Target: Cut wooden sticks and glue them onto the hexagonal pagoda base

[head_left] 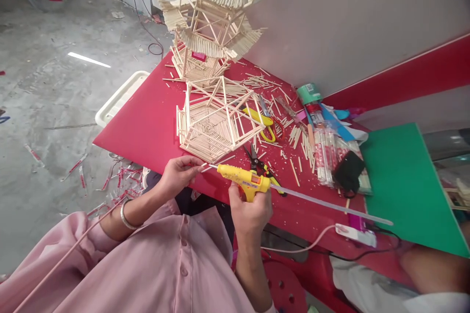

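My right hand (251,212) is wrapped round the grip of a yellow hot glue gun (238,176). A long translucent glue stick (330,203) juts from its back end. The gun's nozzle points left, close to the fingertips of my left hand (179,173). Those fingers are pinched together on a thin wooden stick, mostly hidden by them. Just beyond both hands, on the red table (147,122), stands a hexagonal wooden stick frame (209,127) with a slatted floor and open struts.
Behind stands a tiered stick pagoda (216,24). Yellow-handled scissors (270,129), black-jawed pliers (257,161) and loose sticks (301,144) lie to the right. Farther right are bagged sticks (325,156), a green board (407,181) and a white power strip (355,234). Another person's arm (433,269) shows lower right.
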{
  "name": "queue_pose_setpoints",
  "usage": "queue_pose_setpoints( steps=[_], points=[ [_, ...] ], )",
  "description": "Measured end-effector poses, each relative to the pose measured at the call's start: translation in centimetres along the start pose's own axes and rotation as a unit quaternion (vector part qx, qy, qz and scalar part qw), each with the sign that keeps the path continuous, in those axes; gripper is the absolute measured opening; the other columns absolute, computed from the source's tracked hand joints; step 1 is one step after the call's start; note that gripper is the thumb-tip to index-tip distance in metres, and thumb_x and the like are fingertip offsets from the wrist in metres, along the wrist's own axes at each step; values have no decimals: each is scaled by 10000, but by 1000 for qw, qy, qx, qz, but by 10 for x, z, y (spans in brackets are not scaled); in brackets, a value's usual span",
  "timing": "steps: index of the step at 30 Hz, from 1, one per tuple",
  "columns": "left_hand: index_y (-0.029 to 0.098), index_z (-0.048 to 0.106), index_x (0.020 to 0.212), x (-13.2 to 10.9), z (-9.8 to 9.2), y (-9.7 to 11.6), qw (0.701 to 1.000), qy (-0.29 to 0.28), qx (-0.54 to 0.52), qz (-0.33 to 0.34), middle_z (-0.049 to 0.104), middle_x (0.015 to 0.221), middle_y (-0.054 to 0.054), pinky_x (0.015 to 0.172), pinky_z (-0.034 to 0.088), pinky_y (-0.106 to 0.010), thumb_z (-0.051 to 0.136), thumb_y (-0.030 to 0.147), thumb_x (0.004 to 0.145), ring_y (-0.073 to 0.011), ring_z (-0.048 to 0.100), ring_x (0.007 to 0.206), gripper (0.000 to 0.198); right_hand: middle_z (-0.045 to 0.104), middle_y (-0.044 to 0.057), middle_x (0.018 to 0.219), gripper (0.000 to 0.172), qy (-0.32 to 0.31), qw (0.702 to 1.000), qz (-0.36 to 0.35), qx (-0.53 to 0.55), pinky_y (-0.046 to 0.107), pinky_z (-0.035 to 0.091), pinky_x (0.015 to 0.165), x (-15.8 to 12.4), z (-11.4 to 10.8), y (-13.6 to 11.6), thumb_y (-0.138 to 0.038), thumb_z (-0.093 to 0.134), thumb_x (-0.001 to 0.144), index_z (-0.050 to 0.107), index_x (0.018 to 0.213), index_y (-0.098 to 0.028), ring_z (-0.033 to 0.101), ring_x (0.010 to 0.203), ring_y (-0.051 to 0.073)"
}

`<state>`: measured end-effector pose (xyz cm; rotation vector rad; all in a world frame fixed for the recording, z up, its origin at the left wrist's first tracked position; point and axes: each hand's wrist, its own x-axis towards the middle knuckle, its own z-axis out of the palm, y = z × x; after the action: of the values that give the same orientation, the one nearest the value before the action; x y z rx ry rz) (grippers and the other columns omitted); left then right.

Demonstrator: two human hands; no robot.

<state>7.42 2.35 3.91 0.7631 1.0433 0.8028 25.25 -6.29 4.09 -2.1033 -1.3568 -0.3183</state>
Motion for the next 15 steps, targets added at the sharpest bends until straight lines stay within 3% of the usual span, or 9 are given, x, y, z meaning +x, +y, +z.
queue_pose_setpoints(
  steps=[7, 15],
  points=[
    [181, 749, 738, -3, -1, -6, 994, 30, 56, 89, 573, 564, 18, 469, 377, -212, 822, 270, 716, -91, 472, 481, 117, 700, 157, 876, 346, -7, 1000, -11, -22, 410, 547, 729, -3, 1, 5, -427, 587, 834, 643, 1028, -145, 692, 807, 312],
    [187, 760, 699, -7, 2, -2, 989, 45, 87, 108, 590, 598, 2, 477, 358, -225, 828, 213, 699, -94, 451, 482, 72, 697, 169, 878, 328, -24, 1000, -7, -10, 416, 546, 737, -3, 1, 6, -390, 573, 819, 638, 1014, -135, 692, 828, 321]
  ],
)
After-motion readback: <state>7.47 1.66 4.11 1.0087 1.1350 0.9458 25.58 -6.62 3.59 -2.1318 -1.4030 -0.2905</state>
